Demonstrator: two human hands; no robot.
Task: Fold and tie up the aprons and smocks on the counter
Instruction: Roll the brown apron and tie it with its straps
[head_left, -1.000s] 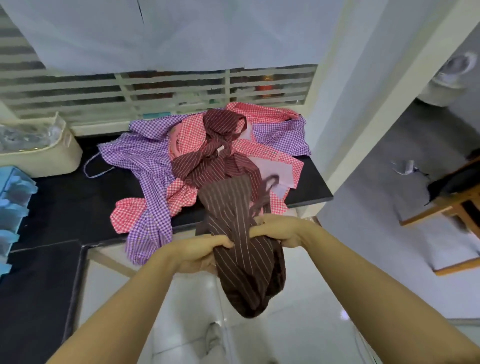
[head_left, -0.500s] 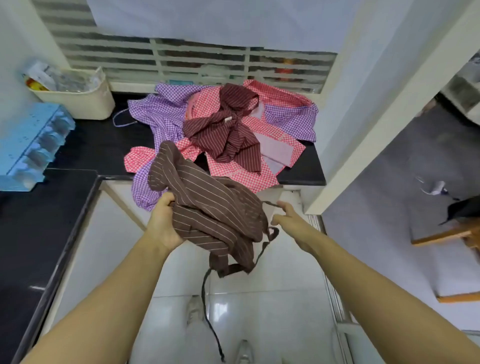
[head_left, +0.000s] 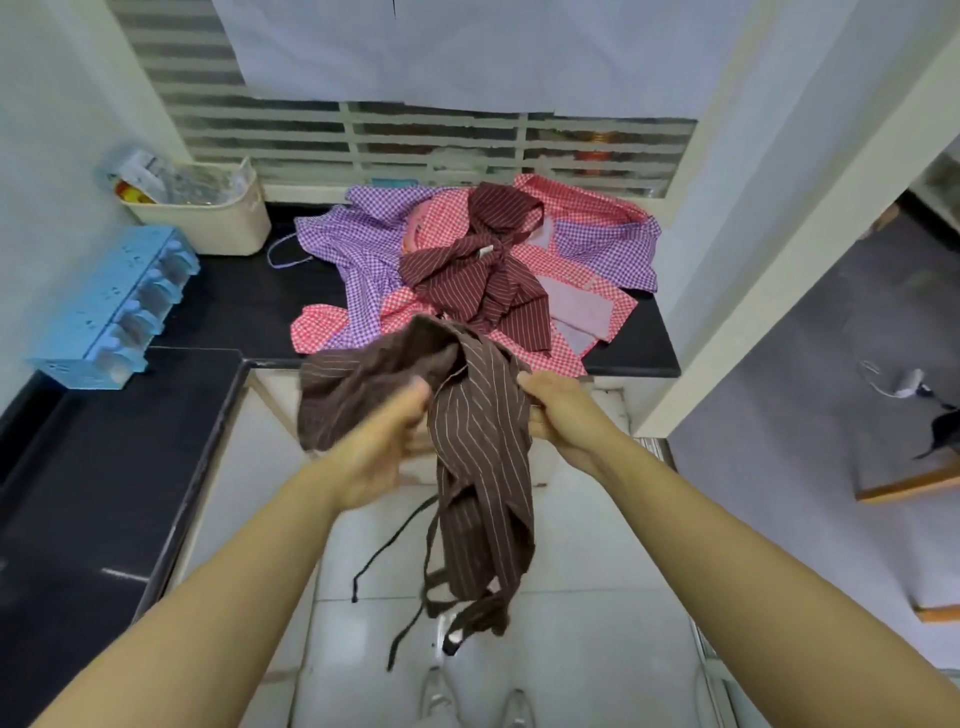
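I hold a brown pinstriped apron (head_left: 478, 467) in the air in front of the black counter (head_left: 234, 306). My left hand (head_left: 384, 447) grips its bunched left part; the hand is blurred. My right hand (head_left: 561, 415) grips its right edge. The apron's dark ties (head_left: 395, 540) dangle toward the floor. On the counter lies a heap: a maroon striped apron (head_left: 483, 270) on top, red gingham smocks (head_left: 582, 218) and purple gingham smocks (head_left: 358, 260) beneath.
A cream basket (head_left: 208, 218) of packets stands at the counter's back left, next to a blue compartment rack (head_left: 114, 306). A second black countertop (head_left: 93, 493) runs along my left. White wall corner at right; white tiled floor and my shoes below.
My right hand has closed on the brown apron's right edge. The apron now hangs down longer between both hands, ties dangling, and my left hand has shifted right.
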